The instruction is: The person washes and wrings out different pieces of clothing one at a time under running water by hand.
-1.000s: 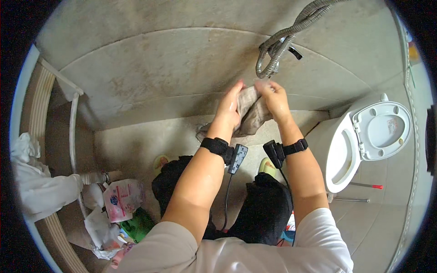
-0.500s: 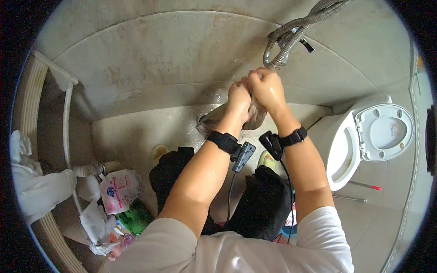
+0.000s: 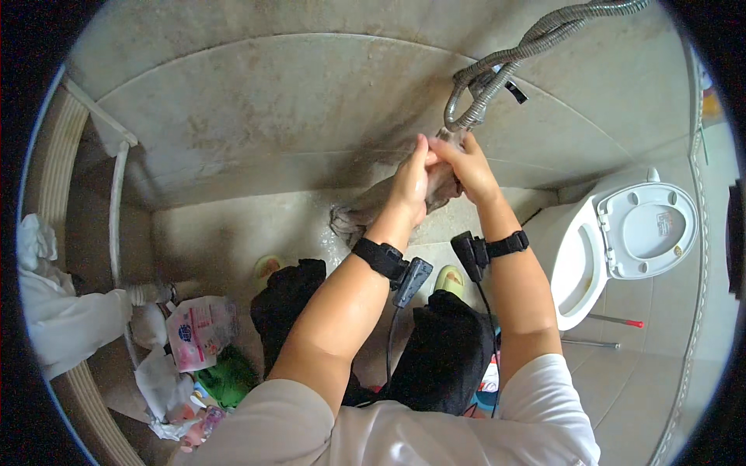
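Head view: left hand (image 3: 412,185) and right hand (image 3: 471,169) gripping grey cloth (image 3: 370,205) in fingers, just under hose (image 3: 536,43), near wall (image 3: 256,101); left hand hides part of cloth; toilet (image 3: 569,272) well apart at right; pink packet (image 3: 200,330) beside green bundle (image 3: 228,377) at left; slippers (image 3: 449,282) below.

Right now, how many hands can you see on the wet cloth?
2: the left hand lies across the cloth, and the right hand grips its upper end, just below the looped hose in the picture. Some fingers are hidden.
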`<control>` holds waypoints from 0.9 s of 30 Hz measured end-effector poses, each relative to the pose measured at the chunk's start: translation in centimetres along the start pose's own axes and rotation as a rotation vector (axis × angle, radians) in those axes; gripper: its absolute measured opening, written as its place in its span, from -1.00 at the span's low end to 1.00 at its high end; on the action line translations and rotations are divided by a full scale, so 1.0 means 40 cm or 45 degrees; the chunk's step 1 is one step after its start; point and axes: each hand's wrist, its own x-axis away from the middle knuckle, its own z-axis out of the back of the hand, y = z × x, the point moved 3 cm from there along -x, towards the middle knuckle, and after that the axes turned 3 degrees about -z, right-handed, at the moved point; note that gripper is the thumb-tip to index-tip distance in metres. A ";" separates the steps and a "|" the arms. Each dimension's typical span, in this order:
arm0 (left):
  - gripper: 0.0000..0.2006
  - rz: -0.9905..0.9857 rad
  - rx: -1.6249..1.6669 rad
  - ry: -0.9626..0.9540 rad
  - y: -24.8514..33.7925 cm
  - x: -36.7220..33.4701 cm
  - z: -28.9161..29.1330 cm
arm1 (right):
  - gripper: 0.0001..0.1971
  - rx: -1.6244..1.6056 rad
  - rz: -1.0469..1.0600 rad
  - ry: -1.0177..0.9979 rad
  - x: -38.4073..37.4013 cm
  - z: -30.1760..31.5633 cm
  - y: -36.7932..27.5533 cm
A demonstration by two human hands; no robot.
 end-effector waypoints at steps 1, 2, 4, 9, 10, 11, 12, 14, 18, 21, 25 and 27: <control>-0.40 0.087 -0.043 0.058 -0.013 -0.009 0.024 | -0.43 0.000 0.007 -0.007 -0.001 -0.001 0.000; -0.43 0.021 -0.047 0.048 -0.014 -0.009 0.020 | -0.46 0.025 0.041 -0.054 -0.002 -0.001 0.002; -0.45 -0.003 -0.037 0.090 -0.020 -0.007 0.023 | -0.57 0.080 0.062 -0.078 -0.006 0.002 0.011; -0.58 -0.024 0.430 0.576 -0.013 -0.035 0.101 | -0.68 -0.396 0.049 -0.119 -0.022 0.035 0.009; -0.58 -0.089 0.174 0.640 -0.003 -0.041 0.117 | -0.70 -0.472 -0.002 -0.199 -0.022 0.051 0.002; -0.58 -0.097 0.175 0.643 0.003 -0.059 0.134 | -0.70 -0.471 0.000 -0.209 -0.021 0.049 -0.012; -0.54 -0.426 -0.377 0.516 0.037 -0.077 0.145 | -0.68 -0.445 -0.022 -0.332 -0.016 0.033 -0.024; -0.44 -0.403 -0.812 0.067 0.049 -0.069 0.084 | -0.60 -0.364 -0.017 -0.474 0.008 0.028 -0.057; -0.53 -0.186 -0.914 -0.081 0.066 -0.051 0.074 | -0.40 -0.266 0.002 -0.413 -0.001 0.041 -0.035; -0.61 -0.158 -0.295 0.153 0.065 -0.065 0.104 | -0.37 -0.006 0.223 -0.117 0.006 0.050 0.001; -0.54 -0.019 0.209 -0.027 0.073 -0.047 0.061 | -0.27 -0.299 -0.164 -0.151 0.040 0.029 0.126; -0.50 0.020 0.177 -0.026 0.051 -0.042 0.053 | -0.40 -0.193 0.040 -0.162 0.027 0.001 0.111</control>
